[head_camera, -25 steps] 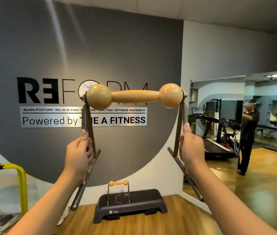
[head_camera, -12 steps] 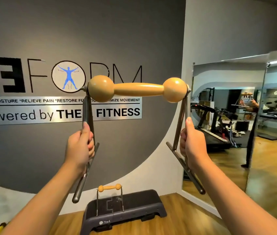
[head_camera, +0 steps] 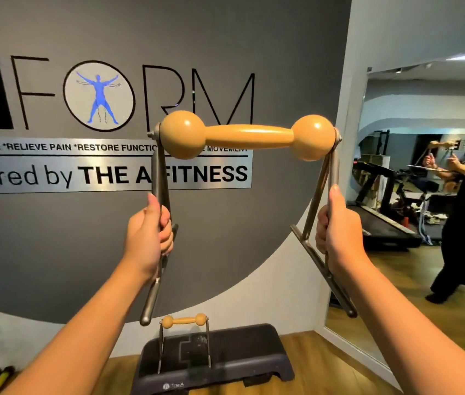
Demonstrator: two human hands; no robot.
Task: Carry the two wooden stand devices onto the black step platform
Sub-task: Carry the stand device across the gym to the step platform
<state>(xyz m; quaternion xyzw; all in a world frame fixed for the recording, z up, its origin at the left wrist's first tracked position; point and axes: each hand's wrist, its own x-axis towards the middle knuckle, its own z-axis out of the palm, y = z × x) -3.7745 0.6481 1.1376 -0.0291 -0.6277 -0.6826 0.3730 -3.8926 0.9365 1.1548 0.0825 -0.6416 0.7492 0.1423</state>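
Both our hands are closed on the second stand device (head_camera: 248,136): left hand (head_camera: 147,238) and right hand (head_camera: 336,232) each grip a metal upright, holding it aloft. Below, the first stand device (head_camera: 184,342) already stands on the black step platform (head_camera: 254,357); one remains.

Both forearms are bare to the frame's edge, no sleeves showing; the left hand (head_camera: 147,238) and right hand (head_camera: 339,235) wear no gloves, rings or watch.
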